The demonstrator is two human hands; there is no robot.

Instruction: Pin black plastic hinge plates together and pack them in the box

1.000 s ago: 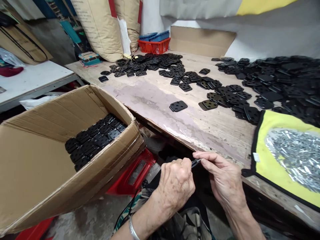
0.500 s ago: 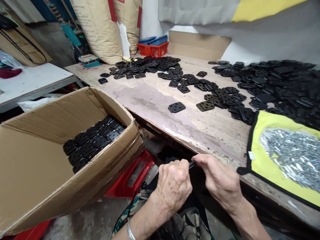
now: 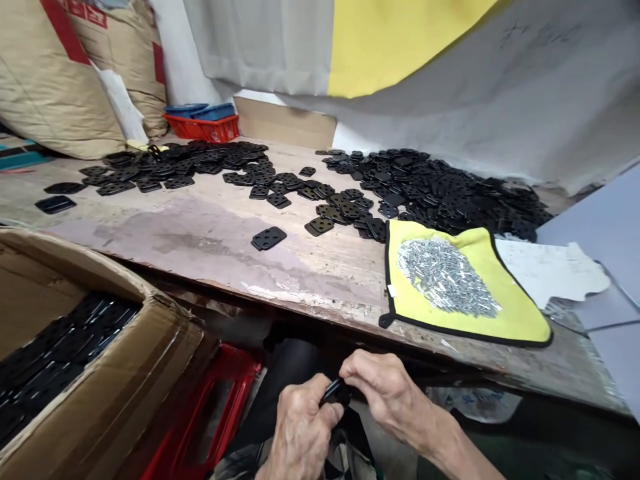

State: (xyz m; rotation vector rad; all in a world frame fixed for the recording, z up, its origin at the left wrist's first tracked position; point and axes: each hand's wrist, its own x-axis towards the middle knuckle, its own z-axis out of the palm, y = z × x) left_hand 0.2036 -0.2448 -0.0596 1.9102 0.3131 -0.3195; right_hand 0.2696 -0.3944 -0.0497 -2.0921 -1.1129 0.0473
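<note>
Below the bench edge, my left hand [image 3: 303, 421] is closed on a small black plate [image 3: 334, 389], gripping it between thumb and fingers. My right hand [image 3: 383, 389] is pinched at the plate's upper right end; whether it also holds a small part is hidden. Beyond the hands, a yellow cloth [image 3: 520, 317] with a black border lies on the bench, bearing a heap of small silvery metal pins [image 3: 445, 277]. A single black plate with holes [image 3: 269, 238] lies near the middle of the bench, with a big heap of similar plates [image 3: 425, 183] behind the cloth.
An open cardboard box [image 3: 165, 353] with stacked black plates [image 3: 65, 353] stands at the left, beside a red plastic stool [image 3: 220, 407]. The wooden bench [image 3: 200, 233] also carries another plate heap [image 3: 200, 160], a red basket [image 3: 203, 127] and large sacks [image 3: 55, 87].
The view has turned right, bringing the whole yellow cloth into sight. More of the black plate now shows in my left hand, and both hands sit lower in the view.
</note>
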